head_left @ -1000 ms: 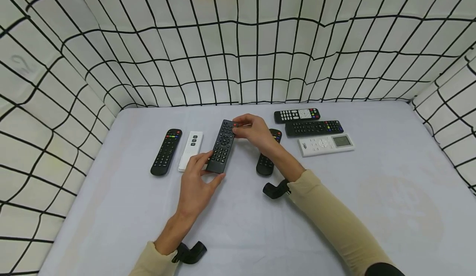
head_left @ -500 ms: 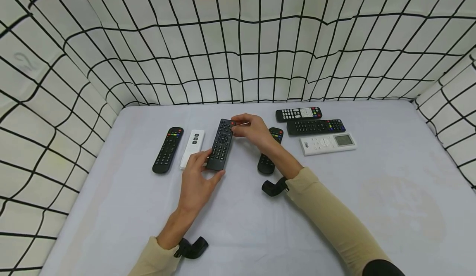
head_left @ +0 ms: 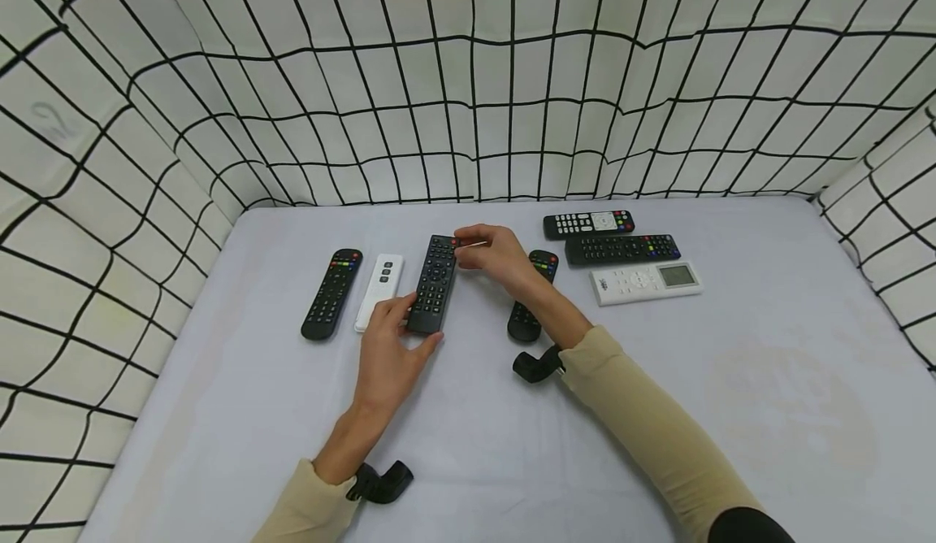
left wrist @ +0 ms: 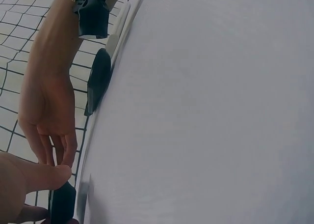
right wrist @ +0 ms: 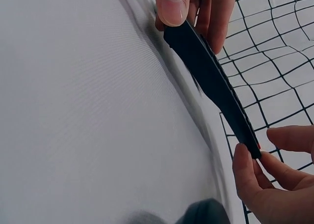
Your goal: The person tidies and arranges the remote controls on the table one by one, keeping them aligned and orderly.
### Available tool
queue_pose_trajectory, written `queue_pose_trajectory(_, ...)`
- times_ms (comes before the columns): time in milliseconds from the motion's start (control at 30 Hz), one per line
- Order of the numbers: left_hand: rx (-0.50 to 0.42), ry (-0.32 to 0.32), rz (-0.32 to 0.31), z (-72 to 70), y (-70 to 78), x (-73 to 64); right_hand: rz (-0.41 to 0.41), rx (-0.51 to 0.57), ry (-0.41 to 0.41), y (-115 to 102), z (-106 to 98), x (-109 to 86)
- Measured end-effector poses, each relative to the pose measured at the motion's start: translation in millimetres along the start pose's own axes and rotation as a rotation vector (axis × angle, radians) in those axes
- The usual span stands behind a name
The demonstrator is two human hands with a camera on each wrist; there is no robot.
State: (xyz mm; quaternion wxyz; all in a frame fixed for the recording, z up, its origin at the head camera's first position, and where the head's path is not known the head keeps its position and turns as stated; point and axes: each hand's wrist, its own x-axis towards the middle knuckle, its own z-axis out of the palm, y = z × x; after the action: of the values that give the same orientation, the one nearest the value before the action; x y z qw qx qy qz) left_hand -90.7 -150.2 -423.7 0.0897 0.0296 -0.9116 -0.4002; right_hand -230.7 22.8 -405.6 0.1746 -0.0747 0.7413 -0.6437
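Note:
A dark grey remote control [head_left: 433, 284] is held between both hands, its button face up in the head view. The left hand [head_left: 386, 364] grips the near end, thumb at the bottom edge and fingers along the left side. At the far end, near the red button, the right hand [head_left: 504, 261] pinches a corner with its fingertips. From the right wrist view the remote control [right wrist: 211, 76] appears edge-on, raised off the white cloth at least partly. A white remote control [head_left: 382, 287] lies just left of it, partly covered by the left fingers.
A black remote [head_left: 331, 294] lies at far left. Another black remote [head_left: 523, 323] is partly hidden under the right forearm. To the right lie a black-and-silver remote [head_left: 588, 223], a long black remote [head_left: 622, 249] and a white remote with a screen [head_left: 646, 283]. Black wire mesh [head_left: 475, 112] borders the table.
Both hands keep their hold on the dark grey remote control, which has shifted only slightly. The head view has moved a little; the other remotes stay in place.

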Motion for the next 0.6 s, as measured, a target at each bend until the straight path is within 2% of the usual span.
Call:
queue_pose_trajectory(200,0.032,0.01,0.006,0.8,2.0,-0.9,0.003,-0.039,-0.014,2.8,1.6,3.2)
queue_pose_trajectory(600,0.083,-0.015,-0.028,0.4,4.5,-3.2,0.028,-0.074,-0.087,4.6,4.5,5.0)
